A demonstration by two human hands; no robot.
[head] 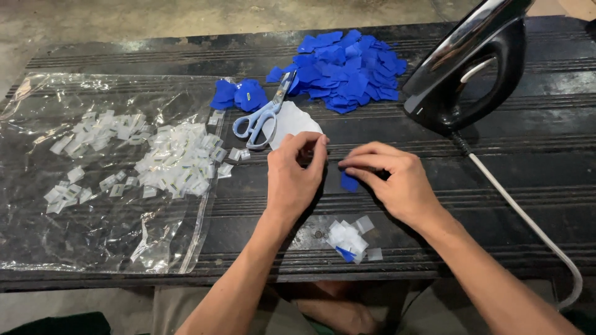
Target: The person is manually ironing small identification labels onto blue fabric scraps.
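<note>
A dark ribbed worktop (534,155) carries a clear plastic sheet (37,186) strewn with small white tags (177,164), a black iron (465,68) at the right, a heap of blue fabric pieces (347,65) and pale-handled scissors (264,115). At centre the left hand (295,177) curls its fingertips near a white scrap (292,121) — its grip looks nearly closed, though on what cannot be told — while the right hand (394,180) pinches loosely above a single blue piece (349,182) lying between the hands. That piece looks light, limp and thin, best lifted by an edge.
</note>
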